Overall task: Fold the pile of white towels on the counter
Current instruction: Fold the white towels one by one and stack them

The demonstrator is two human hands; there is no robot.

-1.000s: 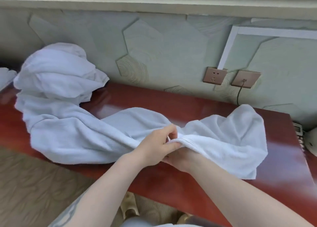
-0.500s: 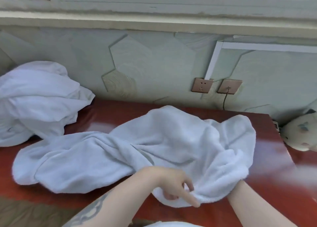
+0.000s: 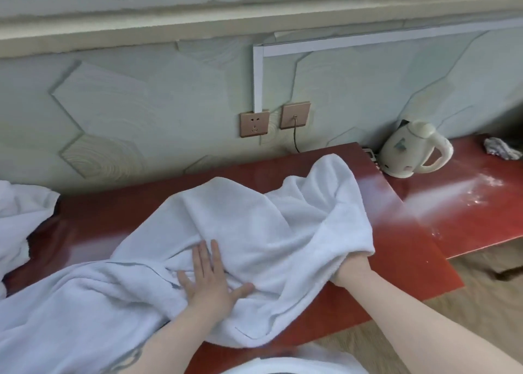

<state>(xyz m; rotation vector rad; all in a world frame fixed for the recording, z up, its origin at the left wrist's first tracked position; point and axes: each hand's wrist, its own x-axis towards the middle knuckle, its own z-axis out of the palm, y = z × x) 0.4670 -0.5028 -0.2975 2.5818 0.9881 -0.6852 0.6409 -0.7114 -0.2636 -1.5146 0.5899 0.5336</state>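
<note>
A large white towel (image 3: 254, 218) lies crumpled across the red counter (image 3: 410, 246), one end trailing off the front edge at the lower left. My left hand (image 3: 209, 280) presses flat on the towel's middle, fingers straight and spread. My right hand (image 3: 351, 269) reaches under the towel's right edge; its fingers are hidden by the cloth. A pile of other white towels (image 3: 19, 218) sits at the far left of the counter, partly out of frame.
A white electric kettle (image 3: 410, 153) stands at the back right on a lower red surface (image 3: 467, 212). A crumpled grey cloth (image 3: 501, 148) lies at the far right. Two wall sockets (image 3: 254, 124), one with a cord, are above the counter.
My left hand let go of the towel edge and now lies flat on the cloth. My right hand shifted right under the towel's edge. The view swung right, bringing the kettle in.
</note>
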